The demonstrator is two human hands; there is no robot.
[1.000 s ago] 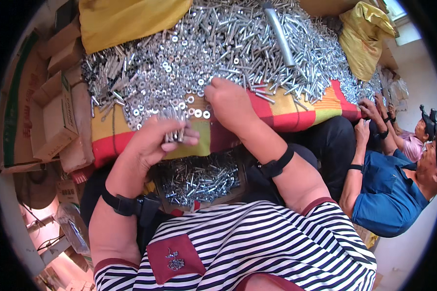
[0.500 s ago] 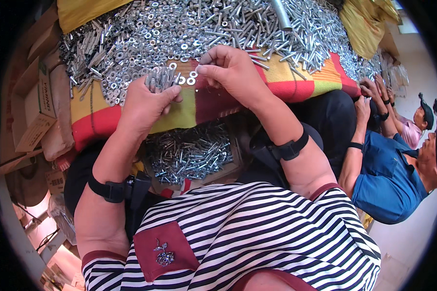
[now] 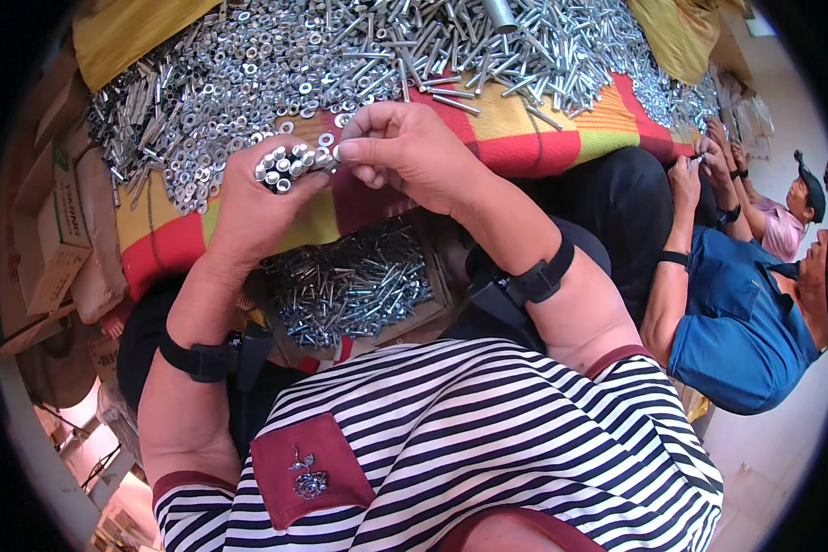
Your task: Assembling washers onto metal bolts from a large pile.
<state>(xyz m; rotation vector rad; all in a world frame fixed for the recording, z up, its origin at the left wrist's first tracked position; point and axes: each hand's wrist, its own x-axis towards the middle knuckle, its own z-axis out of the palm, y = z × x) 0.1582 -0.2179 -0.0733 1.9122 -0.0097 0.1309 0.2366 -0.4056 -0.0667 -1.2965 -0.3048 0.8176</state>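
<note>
My left hand point(image 3: 259, 207) is closed around a bundle of metal bolts point(image 3: 283, 168), their round ends turned up toward me. Close by on the right, my right hand point(image 3: 414, 155) pinches a flat washer point(image 3: 337, 154) between thumb and finger, at the edge of the bundle. Whether the washer sits on a bolt, I cannot tell. A few loose washers point(image 3: 326, 140) lie just beyond my fingers on the checked blanket point(image 3: 524, 152). Behind both hands spreads a heap of nuts and washers point(image 3: 276, 64).
Long metal bolts point(image 3: 561, 55) are piled at the back right, with a metal tube point(image 3: 500, 15) among them. Below the blanket stands a box of bolts point(image 3: 350, 290). Cardboard boxes point(image 3: 60, 230) line the left. At the right, a person in blue point(image 3: 736, 313) works alongside another person.
My left hand has turned, so the bolts' round ends now face up. My right hand has moved left and down to the bundle with a washer. The view has shifted slightly.
</note>
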